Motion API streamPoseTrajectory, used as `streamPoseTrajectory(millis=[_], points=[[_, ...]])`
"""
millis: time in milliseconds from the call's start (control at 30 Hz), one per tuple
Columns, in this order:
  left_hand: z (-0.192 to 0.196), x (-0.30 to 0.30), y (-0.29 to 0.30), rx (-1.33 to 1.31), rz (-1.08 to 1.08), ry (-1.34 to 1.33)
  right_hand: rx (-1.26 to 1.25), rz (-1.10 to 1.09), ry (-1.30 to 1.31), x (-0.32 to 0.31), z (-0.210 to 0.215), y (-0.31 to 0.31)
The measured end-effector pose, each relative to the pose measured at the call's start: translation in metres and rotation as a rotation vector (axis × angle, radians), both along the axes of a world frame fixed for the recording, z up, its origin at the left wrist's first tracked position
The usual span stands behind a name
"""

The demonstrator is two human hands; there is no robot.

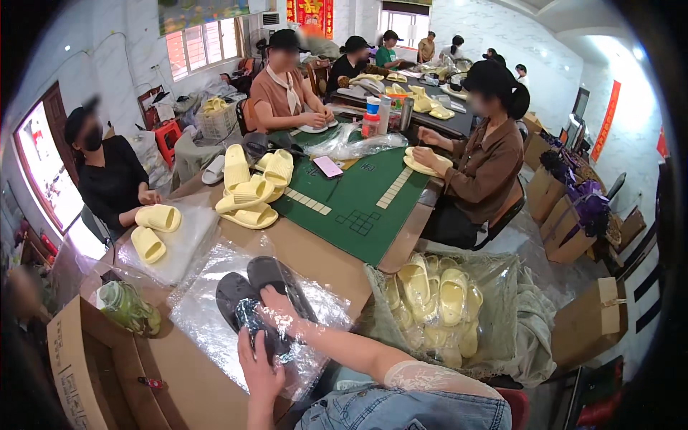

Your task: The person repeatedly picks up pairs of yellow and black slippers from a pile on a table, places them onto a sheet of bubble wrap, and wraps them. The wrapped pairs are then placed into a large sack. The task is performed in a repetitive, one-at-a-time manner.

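Note:
A pair of dark grey slippers (231, 295) lies on a stack of clear plastic bags (193, 315) in front of me. My left hand (259, 365) grips the near end of the slippers, its fingers curled up against the dark surface. From the right, my right hand (279, 312) reaches over the pair and presses into one slipper, with its fingertips partly hidden. Shiny film covers part of the slippers between my hands; whether they are inside a bag I cannot tell.
Yellow slippers (247, 190) are piled on the table's far side. A sack (494, 351) of bagged yellow slippers stands to the right, an open carton (68, 358) to the left. Co-workers sit around the green mat (344, 233), one handling a yellow slipper (428, 162).

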State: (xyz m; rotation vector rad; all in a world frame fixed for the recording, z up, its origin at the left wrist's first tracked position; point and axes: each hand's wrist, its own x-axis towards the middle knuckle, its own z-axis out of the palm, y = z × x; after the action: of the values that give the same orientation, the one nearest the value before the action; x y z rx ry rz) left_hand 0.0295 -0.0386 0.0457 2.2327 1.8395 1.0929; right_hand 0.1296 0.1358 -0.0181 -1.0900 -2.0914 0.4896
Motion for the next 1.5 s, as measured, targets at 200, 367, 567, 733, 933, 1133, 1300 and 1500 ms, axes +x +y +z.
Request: streamPoseTrajectory(millis=[200, 367, 567, 733, 933, 1133, 1300, 1500], points=[[0.008, 0.017, -0.046, -0.451, 0.368, -0.130, -0.019, -0.056, 0.089, 0.021, 0.019, -0.019], [0.004, 0.030, -0.065, -0.472, 0.294, -0.357, -0.031, -0.049, 0.116, 0.018, 0.037, -0.032], [0.008, 0.017, -0.090, -0.395, 0.200, -0.433, 0.016, -0.077, -0.033, 0.020, 0.040, -0.026], [0.017, 0.008, -0.102, -0.479, 0.190, -0.371, -0.088, 0.033, -0.137, 0.007, 0.029, -0.029], [0.054, -0.029, -0.092, -0.908, -0.104, -0.487, -0.030, 0.037, -0.180, -0.002, 0.025, -0.028], [0.068, -0.047, -0.028, -0.293, 0.135, -0.294, 0.105, 0.044, -0.138, 0.002, 0.015, -0.028], [0.013, -0.048, 0.039, -0.103, 0.242, -0.016, 0.042, 0.058, -0.135, 0.004, 0.017, -0.027], [-0.040, -0.057, 0.050, -0.112, 0.237, -0.142, 0.044, 0.099, -0.068, 0.005, 0.019, -0.029]])
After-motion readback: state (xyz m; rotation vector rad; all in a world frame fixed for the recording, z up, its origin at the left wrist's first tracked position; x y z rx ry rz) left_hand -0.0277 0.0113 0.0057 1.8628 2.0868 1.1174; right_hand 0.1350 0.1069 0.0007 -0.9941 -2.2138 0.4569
